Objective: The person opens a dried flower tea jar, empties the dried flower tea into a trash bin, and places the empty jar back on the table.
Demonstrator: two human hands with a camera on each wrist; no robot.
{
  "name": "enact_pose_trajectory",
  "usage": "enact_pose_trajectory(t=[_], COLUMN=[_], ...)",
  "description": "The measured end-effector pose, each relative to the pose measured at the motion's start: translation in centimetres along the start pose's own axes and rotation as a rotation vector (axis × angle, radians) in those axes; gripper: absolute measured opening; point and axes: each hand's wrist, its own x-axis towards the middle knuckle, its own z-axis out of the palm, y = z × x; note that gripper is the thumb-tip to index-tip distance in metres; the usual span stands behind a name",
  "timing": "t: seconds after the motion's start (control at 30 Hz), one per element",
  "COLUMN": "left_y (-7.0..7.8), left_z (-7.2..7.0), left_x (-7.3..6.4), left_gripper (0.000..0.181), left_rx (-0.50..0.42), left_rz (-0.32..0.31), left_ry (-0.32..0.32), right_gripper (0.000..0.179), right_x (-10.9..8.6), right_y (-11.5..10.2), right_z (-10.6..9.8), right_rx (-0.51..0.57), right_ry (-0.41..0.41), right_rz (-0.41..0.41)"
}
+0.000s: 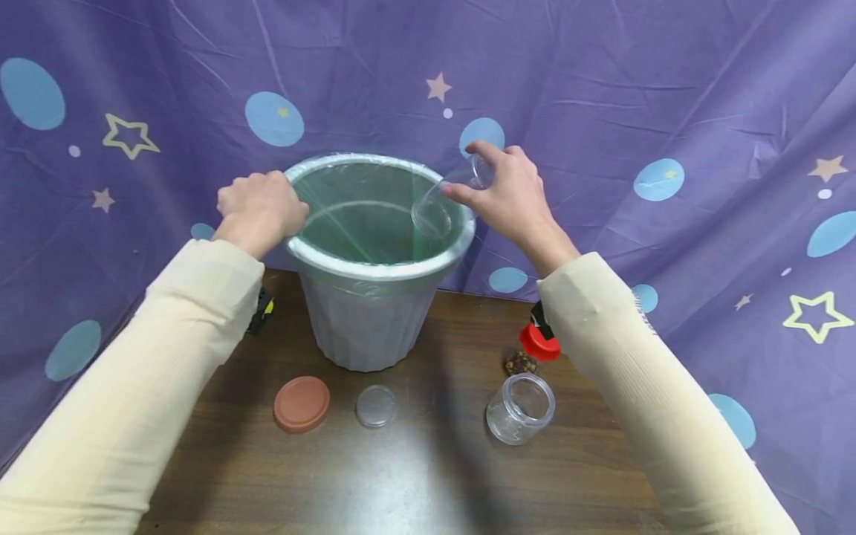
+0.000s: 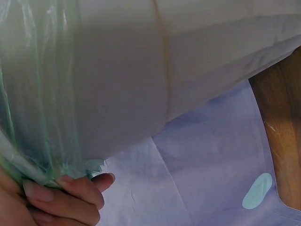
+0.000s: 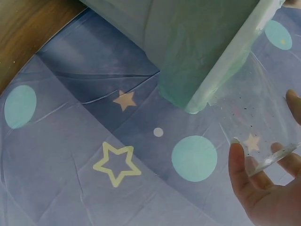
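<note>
A grey-white bin (image 1: 368, 319) stands at the back of the table, lined with a thin green plastic bag (image 2: 51, 94). At the left side of its rim, my left hand (image 1: 257, 208) grips the edge, fingers curled round the bag's folded-over border. My right hand (image 1: 511, 189) holds a clear plastic jar (image 3: 251, 110) between thumb and fingers. That jar is tipped sideways over the bin's right rim, its mouth pointing in and down toward the opening. Small dark specks show on the jar's wall in the right wrist view.
On the wooden table (image 1: 321, 483) lie a pinkish-brown round lid (image 1: 302, 404) and a clear round lid (image 1: 376, 406). A second clear jar (image 1: 520, 409) stands uncovered at the right. Behind it are brown nut-like bits (image 1: 520, 362) and a red lid (image 1: 540, 344), partly hidden by my right sleeve.
</note>
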Motion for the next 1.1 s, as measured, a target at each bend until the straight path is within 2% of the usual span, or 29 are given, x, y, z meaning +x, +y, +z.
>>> enact_pose_trajectory(t=[0.13,0.33,0.6,0.87,1.1], left_y=[0.0,-0.1,-0.1,-0.2,-0.1], left_z=[0.0,0.1,-0.1,0.0,0.1], left_x=[-0.1,-0.1,-0.1,-0.1,-0.1], left_gripper=[0.058,0.057,0.056,0.058,0.058], left_rx=[0.001,-0.004,-0.012,-0.007,-0.006], left_rz=[-0.004,-0.003,-0.003,-0.007,0.000], left_ry=[-0.008,-0.008,-0.007,-0.006,-0.006], right_gripper=[0.063,0.064,0.065,0.071,0.076], right_x=[-0.1,-0.4,-0.5,-0.5,-0.7], right_y=[0.0,0.6,1.4,1.9,2.1], right_z=[0.3,0.0,-1.0,-0.9,-0.8], right_rx=[-0.017,0.025,0.027,0.032,0.063], right_ry=[-0.016,-0.063,-0.174,-0.262,-0.282], right_rz=[-0.004,0.028,0.013,0.018,0.039])
